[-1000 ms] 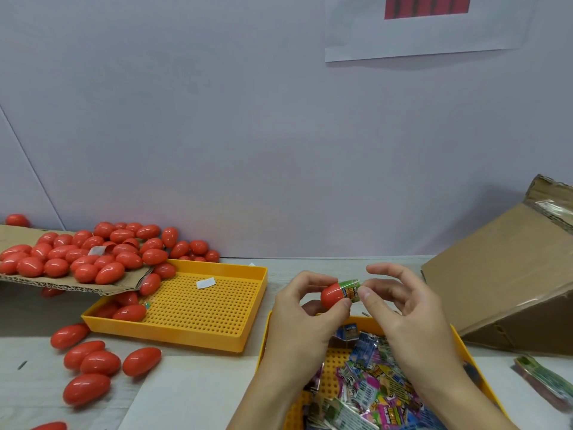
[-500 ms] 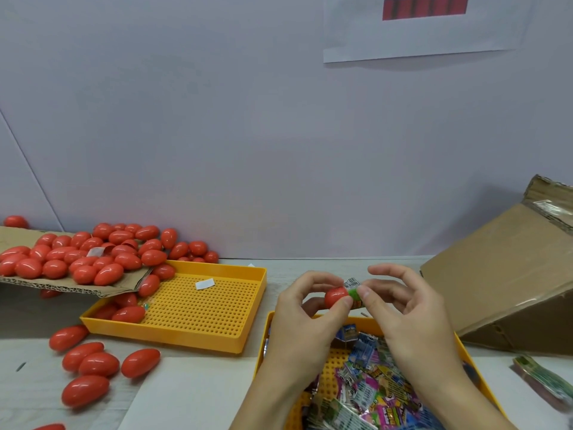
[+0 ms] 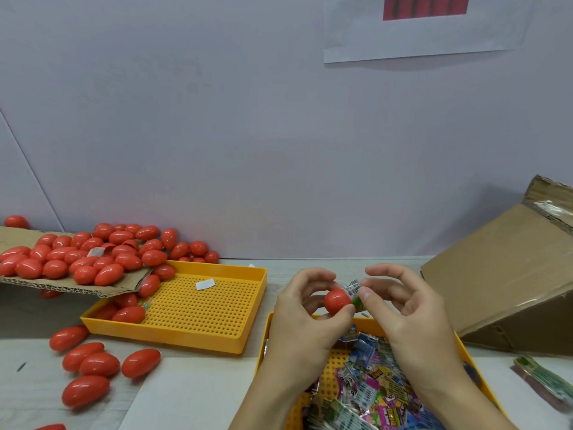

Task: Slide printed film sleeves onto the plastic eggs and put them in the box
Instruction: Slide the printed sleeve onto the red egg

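No words can be read: the wall sheet (image 3: 424, 29) shows only a blurred red bar (no letters), and the print on the film sleeves (image 3: 378, 386) is too small.

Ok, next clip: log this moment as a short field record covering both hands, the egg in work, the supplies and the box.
left hand: left hand grips the red egg
right hand: right hand pinches the film sleeve at the egg's right end
sleeve progress: only partly on; most of the egg is bare
sleeve stock: loose printed sleeves in the near yellow tray
egg stock: bare eggs heaped on a cardboard sheet, spilling into the far yellow tray
box: cardboard box, at right, contents not visible
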Demonstrator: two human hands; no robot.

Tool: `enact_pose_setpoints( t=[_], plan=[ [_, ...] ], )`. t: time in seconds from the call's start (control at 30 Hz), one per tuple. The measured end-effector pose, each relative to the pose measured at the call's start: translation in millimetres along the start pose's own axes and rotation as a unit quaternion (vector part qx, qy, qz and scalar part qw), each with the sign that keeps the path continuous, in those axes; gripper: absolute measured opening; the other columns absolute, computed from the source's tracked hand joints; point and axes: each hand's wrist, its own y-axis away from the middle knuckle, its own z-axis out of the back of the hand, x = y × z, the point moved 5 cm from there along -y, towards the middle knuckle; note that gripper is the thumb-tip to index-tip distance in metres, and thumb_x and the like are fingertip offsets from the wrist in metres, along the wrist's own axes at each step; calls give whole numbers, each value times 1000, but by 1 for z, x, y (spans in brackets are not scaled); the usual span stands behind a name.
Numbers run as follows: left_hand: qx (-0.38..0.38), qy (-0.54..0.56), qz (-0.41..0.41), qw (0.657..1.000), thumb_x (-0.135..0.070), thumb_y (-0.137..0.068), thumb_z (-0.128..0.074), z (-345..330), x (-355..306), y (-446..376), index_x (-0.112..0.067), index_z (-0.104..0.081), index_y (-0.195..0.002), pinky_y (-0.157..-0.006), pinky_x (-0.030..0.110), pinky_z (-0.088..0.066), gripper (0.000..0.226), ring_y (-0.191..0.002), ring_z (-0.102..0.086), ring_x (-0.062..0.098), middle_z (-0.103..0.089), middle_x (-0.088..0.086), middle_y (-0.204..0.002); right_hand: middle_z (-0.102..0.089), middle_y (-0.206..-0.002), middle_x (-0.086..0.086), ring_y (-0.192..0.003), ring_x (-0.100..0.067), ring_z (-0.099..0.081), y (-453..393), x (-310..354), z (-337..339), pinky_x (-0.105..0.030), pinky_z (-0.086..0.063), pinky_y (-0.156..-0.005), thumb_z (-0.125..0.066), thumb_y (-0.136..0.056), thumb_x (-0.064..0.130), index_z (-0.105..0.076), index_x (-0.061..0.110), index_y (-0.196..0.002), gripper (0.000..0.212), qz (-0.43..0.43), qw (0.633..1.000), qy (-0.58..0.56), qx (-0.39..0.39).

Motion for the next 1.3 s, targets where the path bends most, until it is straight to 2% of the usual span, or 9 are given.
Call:
enact_pose_setpoints(
  t=[0.07,0.17,0.33,0.57,0.8,1.03,1.13,1.3],
  plan=[
    [8,-3,-1,1000,-1,-78,-80,-1,0,0,-22,-63,-107,-72,18,-56,39,-98,-68,7,-70,-10,-99,-75,-86,2,-85,-12,-70,-1,-1,0,-29,-51,-76,-75,-83,14,-67,25,-98,20,-6,1000,-10,-4],
    [19,1,-1,1000,5,-76,-80,-3,-1,1,-19,-63,-105,-70,18,-57,41,-96,-69,11,-69,-4,-98,-74,-83,0,-81,-14,-70,-2,-2,1,-24,-52,-70,-77,-81,16,-68,25,-96,20,-8,1000,-8,-10],
    [41,-20,-5,999,5,-75,-81,-6,-3,2,-21,-63,-103,-64,19,-57,42,-93,-69,9,-67,-12,-96,-72,-82,-1,-80,-15,-70,-2,-5,2,-24,-56,-66,-77,-81,13,-68,25,-96,21,-7,1000,0,-15],
    [27,-21,-13,999,-11,-76,-84,-4,-5,1,-23,-64,-107,-72,19,-57,38,-97,-69,4,-71,-18,-100,-74,-85,-1,-83,-15,-71,-3,-6,4,-25,-54,-69,-76,-82,16,-68,25,-99,21,-12,1000,-8,-24],
    [3,-41,-11,999,-7,-75,-85,-1,-1,0,-25,-62,-106,-73,19,-57,43,-98,-69,1,-72,-19,-100,-75,-85,-1,-83,-15,-71,-3,-3,3,-31,-53,-78,-76,-81,15,-67,25,-101,24,-25,999,-30,-17],
    [-13,-43,3,999,-7,-75,-84,0,1,0,-27,-60,-106,-76,28,-61,44,-96,-71,5,-76,-15,-98,-76,-85,-1,-85,-14,-72,0,3,-1,-34,-51,-82,-74,-70,32,-66,27,-102,33,-18,999,-26,5],
    [-7,-36,15,999,-7,-75,-84,-1,1,0,-27,-60,-107,-78,36,-62,45,-94,-73,10,-76,-14,-100,-76,-84,-1,-85,-14,-72,0,2,-1,-36,-51,-83,-75,-74,28,-66,27,-102,30,-18,999,-26,5],
    [0,-27,19,999,-7,-75,-85,-1,1,0,-27,-60,-107,-76,32,-62,45,-89,-74,12,-76,-14,-99,-76,-85,2,-85,-11,-72,0,2,0,-28,-50,-77,-76,-80,18,-65,27,-102,26,-12,1000,-9,7]
  ],
)
